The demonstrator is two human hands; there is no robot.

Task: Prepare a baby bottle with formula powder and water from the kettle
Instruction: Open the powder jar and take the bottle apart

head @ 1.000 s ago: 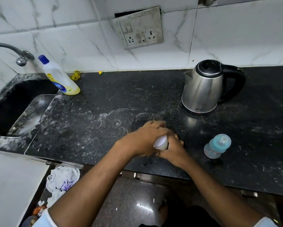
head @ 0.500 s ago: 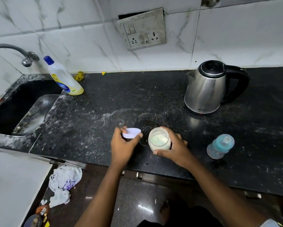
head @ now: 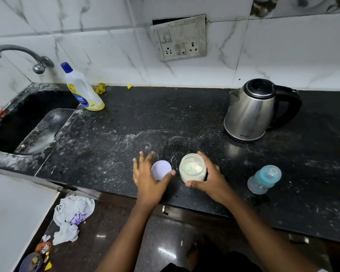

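Observation:
A small open jar of pale formula powder [head: 192,169] stands near the front edge of the black counter [head: 110,138]. My right hand [head: 208,177] is wrapped around the jar's right side. Its white round lid [head: 161,170] lies flat on the counter just left of the jar. My left hand [head: 147,177] hovers at the lid with fingers spread and the thumb touching its rim. A clear baby bottle with a teal collar [head: 263,178] stands to the right of the jar. The steel kettle with a black handle [head: 249,110] sits at the back right, lid shut.
A sink [head: 27,122] with a tap [head: 18,54] lies at the left. A detergent bottle with a blue cap [head: 82,89] leans at the sink's corner. A wall socket [head: 180,39] is above the counter. Crumpled cloth [head: 73,216] lies on the floor.
Both hands were together on the closed jar. My left hand took the lid off, carried it left and set it down on the counter; its fingers have now spread.

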